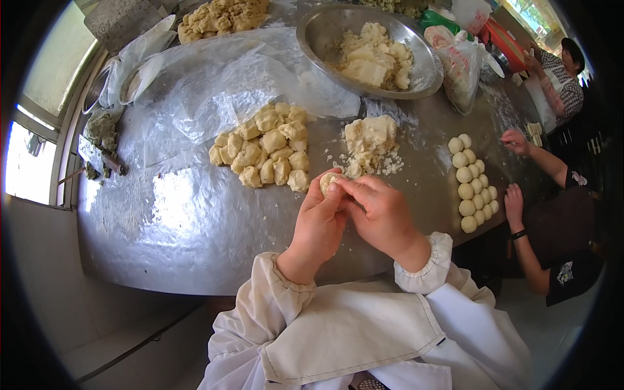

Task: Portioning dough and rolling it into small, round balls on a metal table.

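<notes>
Between the fingers of my left hand point(319, 219) sits a small piece of dough point(330, 182), cupped around a crumbly pale centre. My right hand point(385, 214) pinches the same piece at its right edge with thumb and fingertips. Just beyond my hands lies a block of pale crumbly filling point(370, 136), with loose bits scattered around it. To its left, a pile of yellowish dough lumps point(265, 146) rests on the metal table point(219, 243). Rows of smooth round dough balls point(468, 187) stand at the right edge.
A steel bowl point(312, 44) holds more pale filling. Behind the lumps spreads clear plastic sheeting point(209, 83), near a large dough mass point(222, 17). A plastic bag point(460, 73) stands right of the bowl. Two co-workers are at the right; one's hand point(514, 202) rests near the balls.
</notes>
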A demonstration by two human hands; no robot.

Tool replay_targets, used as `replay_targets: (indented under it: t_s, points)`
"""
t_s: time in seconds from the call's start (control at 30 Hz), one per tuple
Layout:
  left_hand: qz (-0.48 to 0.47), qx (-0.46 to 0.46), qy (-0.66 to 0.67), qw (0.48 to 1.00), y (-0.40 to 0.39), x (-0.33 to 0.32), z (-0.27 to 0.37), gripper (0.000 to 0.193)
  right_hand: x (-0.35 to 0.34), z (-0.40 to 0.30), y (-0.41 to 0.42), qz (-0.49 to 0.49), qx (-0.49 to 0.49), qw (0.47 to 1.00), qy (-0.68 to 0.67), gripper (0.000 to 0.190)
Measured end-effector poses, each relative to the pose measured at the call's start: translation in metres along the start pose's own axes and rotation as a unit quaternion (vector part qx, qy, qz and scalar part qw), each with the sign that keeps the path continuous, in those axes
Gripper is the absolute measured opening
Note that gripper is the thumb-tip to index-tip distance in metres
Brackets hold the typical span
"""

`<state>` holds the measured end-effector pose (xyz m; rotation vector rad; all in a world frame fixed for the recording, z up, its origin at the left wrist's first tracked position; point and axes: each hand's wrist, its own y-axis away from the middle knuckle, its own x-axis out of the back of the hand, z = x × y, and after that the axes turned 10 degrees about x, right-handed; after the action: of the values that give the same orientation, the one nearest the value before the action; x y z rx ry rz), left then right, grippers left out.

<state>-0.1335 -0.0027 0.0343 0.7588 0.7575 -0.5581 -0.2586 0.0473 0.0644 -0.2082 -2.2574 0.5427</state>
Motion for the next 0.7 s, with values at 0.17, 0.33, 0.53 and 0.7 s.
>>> replay_targets:
  t_s: [0.17,0.33,0.53,0.7]
  points:
    - [-0.016,0.006,0.009,1.000,0.005,0.003,0.005,0.032,-0.003,0.002,-0.001,0.022,0.027,0.999,-0.027,0.022]
    - [-0.023,0.054,0.083,0.995,0.010,-0.001,0.017,0.036,0.012,0.014,0.004,0.041,-0.154,0.972,-0.173,0.024]
    - [-0.061,0.107,0.096,0.988,0.018,-0.007,0.026,0.036,0.009,0.017,0.004,-0.002,0.114,0.992,0.050,0.077]
    - [-0.137,0.122,0.076,0.980,0.012,0.008,0.014,0.037,-0.010,0.024,0.007,-0.018,0.117,0.991,0.065,0.079]
